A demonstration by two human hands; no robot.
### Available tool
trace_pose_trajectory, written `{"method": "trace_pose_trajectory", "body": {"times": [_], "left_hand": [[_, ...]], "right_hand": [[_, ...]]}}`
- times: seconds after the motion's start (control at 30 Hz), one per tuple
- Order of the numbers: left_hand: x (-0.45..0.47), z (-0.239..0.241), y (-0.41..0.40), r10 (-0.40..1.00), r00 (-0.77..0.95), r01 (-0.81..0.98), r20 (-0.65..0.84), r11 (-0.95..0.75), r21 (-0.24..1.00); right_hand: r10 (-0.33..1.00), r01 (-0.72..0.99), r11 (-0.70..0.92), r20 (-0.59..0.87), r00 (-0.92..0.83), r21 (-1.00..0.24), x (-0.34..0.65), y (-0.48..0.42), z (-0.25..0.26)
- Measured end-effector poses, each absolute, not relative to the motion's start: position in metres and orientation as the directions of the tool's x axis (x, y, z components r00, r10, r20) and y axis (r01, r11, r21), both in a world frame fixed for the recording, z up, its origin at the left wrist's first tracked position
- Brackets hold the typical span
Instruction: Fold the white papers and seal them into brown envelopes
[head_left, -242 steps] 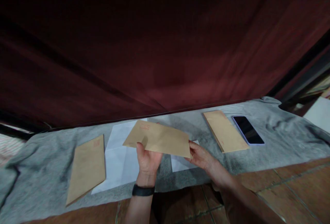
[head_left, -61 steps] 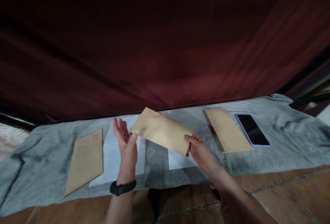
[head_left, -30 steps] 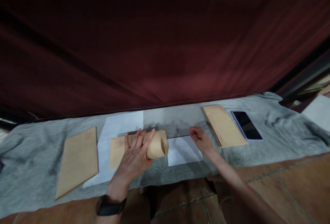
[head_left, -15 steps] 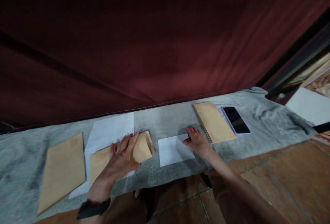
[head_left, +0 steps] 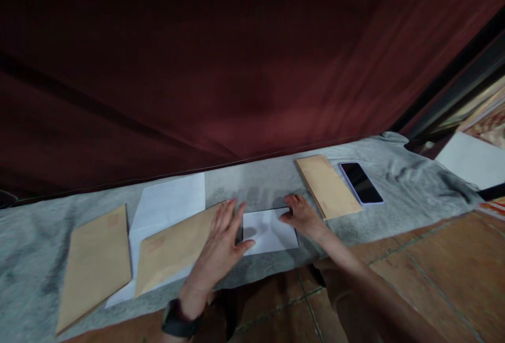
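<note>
My left hand [head_left: 221,242], with a black band on the wrist, lies flat and open on the right end of a brown envelope [head_left: 171,248]. That envelope rests flat, partly over a white sheet of paper [head_left: 169,205]. A folded white paper [head_left: 269,231] sits just to the right of it, and my left thumb touches its left edge. My right hand [head_left: 301,214] rests on the folded paper's upper right corner with fingers curled down on it. Everything lies on a grey cloth [head_left: 410,185].
Another brown envelope [head_left: 94,264] lies at the left. A stack of brown envelopes [head_left: 327,186] and a dark phone [head_left: 361,183] lie at the right. A dark red curtain [head_left: 221,69] hangs behind. Brown floor tiles [head_left: 426,280] run along the near side.
The brown envelope went from held in the air to curled on the cloth and now lies flat. My left hand slid right along it. My right hand moved onto the folded white paper.
</note>
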State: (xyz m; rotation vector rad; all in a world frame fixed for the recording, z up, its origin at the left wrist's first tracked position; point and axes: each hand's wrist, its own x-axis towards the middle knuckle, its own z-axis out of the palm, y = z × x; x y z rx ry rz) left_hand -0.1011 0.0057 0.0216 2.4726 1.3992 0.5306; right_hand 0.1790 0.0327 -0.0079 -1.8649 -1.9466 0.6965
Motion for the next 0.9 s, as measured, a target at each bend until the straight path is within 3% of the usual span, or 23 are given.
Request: {"method": "trace_pose_trajectory", "body": {"times": [0.23, 0.4, 0.53, 0.6, 0.67, 0.77, 0.9], "left_hand": [[-0.034, -0.010, -0.038, 0.722, 0.683, 0.669, 0.107, -0.678, 0.304], [-0.032, 0.004, -0.030, 0.749, 0.640, 0.666, 0.172, -0.652, 0.361], [-0.032, 0.015, -0.010, 0.910, 0.259, 0.628, 0.325, -0.414, 0.659], [-0.032, 0.013, -0.002, 0.961, 0.036, 0.456, 0.275, -0.260, 0.851], [-0.030, 0.009, 0.004, 0.987, -0.104, 0.232, 0.120, -0.093, 0.968], [-0.028, 0.008, 0.007, 0.982, -0.143, 0.022, -0.128, 0.132, 0.991], [-0.027, 0.014, 0.009, 0.954, -0.125, -0.100, -0.272, 0.261, 0.960]], "right_hand": [[0.975, 0.826, 0.046, -0.156, -0.160, -0.562, 0.178, 0.030, 0.000], [0.988, 0.565, -0.030, -0.111, -0.110, -0.825, 0.191, 0.033, 0.005], [0.990, 0.145, -0.140, -0.139, 0.016, -0.979, 0.205, 0.033, 0.015], [0.982, -0.040, -0.185, -0.186, 0.016, -0.982, 0.208, 0.030, 0.021], [0.969, -0.152, -0.243, -0.245, -0.004, -0.958, 0.210, 0.027, 0.025], [0.954, -0.190, -0.299, -0.300, -0.025, -0.935, 0.211, 0.025, 0.027], [0.943, -0.253, -0.323, -0.333, -0.004, -0.912, 0.215, 0.027, 0.022]]}}
